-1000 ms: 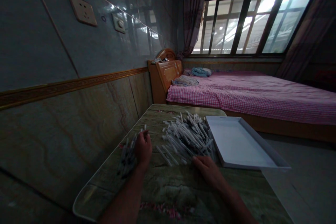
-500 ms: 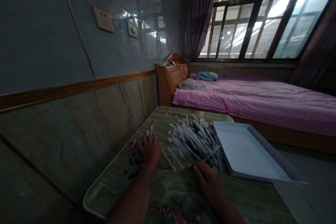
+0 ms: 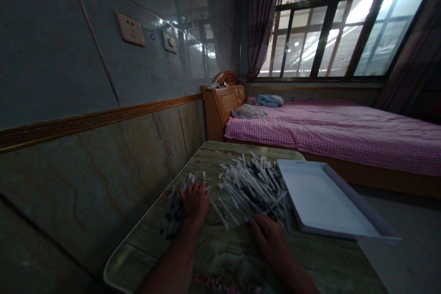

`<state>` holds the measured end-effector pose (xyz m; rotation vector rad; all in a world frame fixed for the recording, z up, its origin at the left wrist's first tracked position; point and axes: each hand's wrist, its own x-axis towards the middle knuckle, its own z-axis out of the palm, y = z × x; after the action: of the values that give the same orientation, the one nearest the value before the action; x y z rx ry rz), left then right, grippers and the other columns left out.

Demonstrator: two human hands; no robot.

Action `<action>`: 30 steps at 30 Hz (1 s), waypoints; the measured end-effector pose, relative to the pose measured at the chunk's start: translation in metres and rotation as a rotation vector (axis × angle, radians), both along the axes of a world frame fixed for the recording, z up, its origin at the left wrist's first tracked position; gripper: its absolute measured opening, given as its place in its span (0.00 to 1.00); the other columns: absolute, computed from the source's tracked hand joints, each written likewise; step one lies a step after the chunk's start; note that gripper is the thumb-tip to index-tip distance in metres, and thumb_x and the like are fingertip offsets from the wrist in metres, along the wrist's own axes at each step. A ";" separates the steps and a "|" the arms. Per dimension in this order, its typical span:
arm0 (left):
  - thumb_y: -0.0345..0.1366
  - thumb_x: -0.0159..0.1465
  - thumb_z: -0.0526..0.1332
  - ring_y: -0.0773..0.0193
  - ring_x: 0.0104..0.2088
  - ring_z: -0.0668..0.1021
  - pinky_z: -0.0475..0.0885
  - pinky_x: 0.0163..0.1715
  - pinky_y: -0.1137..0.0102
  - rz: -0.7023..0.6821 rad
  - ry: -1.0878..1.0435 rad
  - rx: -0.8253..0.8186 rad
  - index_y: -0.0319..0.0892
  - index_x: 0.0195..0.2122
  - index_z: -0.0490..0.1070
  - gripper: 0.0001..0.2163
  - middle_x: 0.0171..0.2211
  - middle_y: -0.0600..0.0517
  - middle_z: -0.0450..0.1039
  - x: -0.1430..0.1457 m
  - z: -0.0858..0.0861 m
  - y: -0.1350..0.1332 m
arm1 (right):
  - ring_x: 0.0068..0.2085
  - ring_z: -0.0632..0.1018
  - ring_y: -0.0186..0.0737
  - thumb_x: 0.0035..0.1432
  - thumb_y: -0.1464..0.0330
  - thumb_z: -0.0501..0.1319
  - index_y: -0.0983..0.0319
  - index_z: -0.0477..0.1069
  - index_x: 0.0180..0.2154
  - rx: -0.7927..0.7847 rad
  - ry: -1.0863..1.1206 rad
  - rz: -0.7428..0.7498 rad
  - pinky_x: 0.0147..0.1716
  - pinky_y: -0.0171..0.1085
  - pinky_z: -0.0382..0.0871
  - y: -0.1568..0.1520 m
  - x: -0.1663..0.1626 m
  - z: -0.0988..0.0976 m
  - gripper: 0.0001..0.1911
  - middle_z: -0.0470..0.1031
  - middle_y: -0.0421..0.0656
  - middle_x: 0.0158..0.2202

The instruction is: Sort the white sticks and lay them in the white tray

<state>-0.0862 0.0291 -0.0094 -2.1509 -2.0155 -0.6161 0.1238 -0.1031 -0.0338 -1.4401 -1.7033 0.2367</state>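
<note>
A big heap of thin white tubes (image 3: 253, 183) lies in the middle of a marbled table (image 3: 220, 248). A smaller bunch of darker tubes (image 3: 174, 206) lies at the table's left edge. My left hand (image 3: 195, 202) rests on that smaller bunch, fingers curled over the tubes. My right hand (image 3: 270, 239) lies at the near edge of the big heap with its fingers bent down among the tubes; what they hold is hidden. A white shallow tray (image 3: 358, 202) sits to the right of the heap, overhanging the table.
A tiled wall with a socket (image 3: 130, 29) runs along the left. Beyond the table stands a bed with a pink checked cover (image 3: 337, 131) and a wooden headboard (image 3: 223, 98). A barred window (image 3: 341, 32) is behind it.
The view has shifted slightly. My left hand has slid a little along the small bunch, and my right hand stays at the heap's near edge.
</note>
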 end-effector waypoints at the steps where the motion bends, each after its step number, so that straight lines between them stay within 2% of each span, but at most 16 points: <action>1: 0.34 0.65 0.57 0.48 0.51 0.75 0.49 0.60 0.42 0.000 0.005 0.002 0.48 0.50 0.76 0.14 0.47 0.43 0.79 0.000 0.000 0.000 | 0.28 0.75 0.36 0.68 0.63 0.51 0.59 0.67 0.26 -0.002 -0.011 -0.001 0.29 0.33 0.62 0.000 0.000 0.000 0.18 0.71 0.39 0.25; 6: 0.31 0.64 0.58 0.46 0.50 0.75 0.52 0.58 0.41 -0.007 0.033 -0.016 0.47 0.49 0.77 0.14 0.46 0.44 0.79 -0.001 0.001 -0.001 | 0.27 0.75 0.36 0.68 0.64 0.51 0.58 0.66 0.25 -0.011 -0.037 0.001 0.28 0.33 0.62 0.001 -0.001 0.000 0.18 0.70 0.39 0.24; 13: 0.30 0.63 0.58 0.47 0.47 0.77 0.50 0.59 0.40 -0.040 0.048 0.000 0.46 0.44 0.78 0.11 0.41 0.46 0.81 0.000 0.001 -0.001 | 0.27 0.75 0.37 0.67 0.64 0.51 0.58 0.65 0.24 -0.029 -0.052 0.003 0.28 0.33 0.62 0.001 -0.002 0.002 0.18 0.70 0.39 0.25; 19: 0.30 0.63 0.59 0.46 0.47 0.77 0.51 0.59 0.40 -0.055 0.040 0.005 0.45 0.47 0.77 0.13 0.40 0.44 0.81 0.000 0.002 -0.002 | 0.27 0.75 0.36 0.67 0.65 0.51 0.59 0.66 0.24 -0.011 -0.074 -0.005 0.28 0.33 0.62 0.002 -0.002 0.002 0.18 0.71 0.39 0.24; 24: 0.31 0.64 0.58 0.46 0.46 0.78 0.55 0.58 0.42 -0.059 -0.028 0.134 0.44 0.49 0.75 0.14 0.41 0.44 0.81 0.002 0.001 -0.001 | 0.27 0.75 0.36 0.67 0.65 0.51 0.59 0.66 0.25 -0.018 -0.070 -0.012 0.28 0.33 0.62 0.001 -0.002 0.003 0.18 0.70 0.39 0.24; 27: 0.30 0.64 0.57 0.48 0.45 0.78 0.61 0.56 0.46 -0.154 -0.125 0.226 0.43 0.48 0.74 0.13 0.41 0.44 0.80 0.004 -0.001 0.002 | 0.27 0.75 0.36 0.67 0.65 0.51 0.59 0.66 0.25 -0.014 -0.074 -0.010 0.28 0.33 0.62 0.002 -0.001 0.003 0.18 0.71 0.39 0.24; 30: 0.30 0.65 0.55 0.52 0.45 0.78 0.69 0.51 0.53 -0.340 -0.283 0.278 0.42 0.47 0.73 0.11 0.41 0.44 0.78 0.009 -0.006 0.003 | 0.27 0.76 0.36 0.68 0.64 0.50 0.59 0.67 0.25 -0.010 -0.077 -0.021 0.29 0.33 0.62 0.002 -0.002 0.003 0.19 0.71 0.39 0.24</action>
<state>-0.0774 0.0319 -0.0149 -2.3485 -1.5587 -1.2294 0.1223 -0.1011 -0.0310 -1.4903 -1.7502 0.1807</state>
